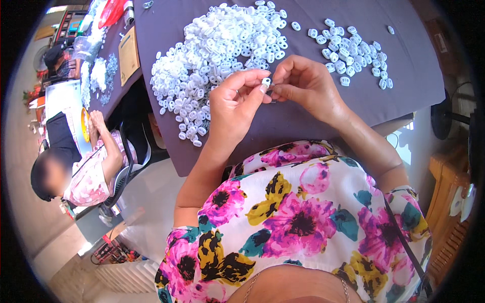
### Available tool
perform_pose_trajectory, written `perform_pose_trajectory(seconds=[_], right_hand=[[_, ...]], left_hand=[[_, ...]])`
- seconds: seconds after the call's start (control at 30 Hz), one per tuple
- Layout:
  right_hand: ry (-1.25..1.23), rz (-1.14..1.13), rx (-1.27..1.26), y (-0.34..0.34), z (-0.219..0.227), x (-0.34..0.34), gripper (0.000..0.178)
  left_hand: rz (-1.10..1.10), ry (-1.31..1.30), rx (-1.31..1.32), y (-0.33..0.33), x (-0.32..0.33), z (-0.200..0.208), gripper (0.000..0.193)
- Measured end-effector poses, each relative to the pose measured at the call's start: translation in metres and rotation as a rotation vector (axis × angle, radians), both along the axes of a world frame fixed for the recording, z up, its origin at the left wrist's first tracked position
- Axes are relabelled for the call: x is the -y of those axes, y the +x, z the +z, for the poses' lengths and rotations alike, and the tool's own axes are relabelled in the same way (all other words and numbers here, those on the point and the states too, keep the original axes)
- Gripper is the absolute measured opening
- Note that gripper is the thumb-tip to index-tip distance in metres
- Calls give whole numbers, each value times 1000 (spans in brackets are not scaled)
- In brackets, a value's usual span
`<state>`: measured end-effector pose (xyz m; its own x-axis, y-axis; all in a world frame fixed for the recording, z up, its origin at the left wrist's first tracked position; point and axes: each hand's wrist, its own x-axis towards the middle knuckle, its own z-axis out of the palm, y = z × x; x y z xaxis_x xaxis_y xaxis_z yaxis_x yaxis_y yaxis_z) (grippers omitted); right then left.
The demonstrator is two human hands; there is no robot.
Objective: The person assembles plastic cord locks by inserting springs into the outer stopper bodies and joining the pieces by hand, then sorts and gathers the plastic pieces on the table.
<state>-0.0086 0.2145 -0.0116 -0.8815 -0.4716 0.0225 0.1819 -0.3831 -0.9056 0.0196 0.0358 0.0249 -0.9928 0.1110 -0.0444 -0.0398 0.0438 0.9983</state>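
My left hand [231, 108] is closed in a pinch over the table edge. Between its thumb and index finger sits a small white oval plastic piece with two holes [265, 81]. Facing it, my right hand [310, 88] has thumb and forefinger pressed together right beside that piece. Something small and dark shows between the two hands, too small to name. Beyond my left hand spreads a large heap of white two-hole plastic pieces [222, 43]. A smaller group of similar pieces [353, 50] lies past my right hand.
A dark purple-grey cloth [303, 126] covers the table. At the left, another person [96, 166] sits with hands near a yellow round tray [85, 123]. A brown envelope-like sheet [129, 55] lies on the table. Wooden furniture [447, 197] stands at the right.
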Motion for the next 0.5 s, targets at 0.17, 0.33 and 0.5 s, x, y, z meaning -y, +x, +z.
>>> perform_pose_trajectory(seconds=[0.17,0.33,0.5], right_hand=[[36,-3,-17,1,3,0,17],[54,-3,-17,1,2,1,18],[90,-4,-21,1,1,3,18]], left_hand=[[-20,-29,9,2,0,-1,19],[-6,-17,17,2,-1,-3,19],[-5,-19,11,1,0,-5,20]])
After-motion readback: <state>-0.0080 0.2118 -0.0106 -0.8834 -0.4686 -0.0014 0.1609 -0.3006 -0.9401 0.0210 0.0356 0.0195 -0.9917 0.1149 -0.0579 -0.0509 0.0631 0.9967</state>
